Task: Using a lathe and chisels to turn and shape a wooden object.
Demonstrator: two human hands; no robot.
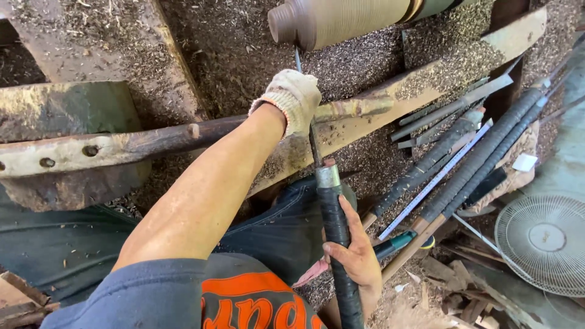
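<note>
A long turning chisel (315,143) has a black tape-wrapped handle (337,244) and a metal collar. My right hand (355,253), bare, grips the handle low down. My left hand (297,97), in a white knit glove, is closed over the thin steel shaft and rests on the long metal rest bar (152,139). The chisel's tip points up at the end of a pale wooden cylinder (341,21) mounted on the lathe at the top. Exactly where the tip meets the wood is hidden by my glove.
Wood shavings cover the lathe bed (231,55). Several more tape-handled chisels (469,164) and a metal ruler (436,180) lie to the right. A white fan grille (542,240) lies at the lower right. My knee in dark trousers (286,225) is below the bar.
</note>
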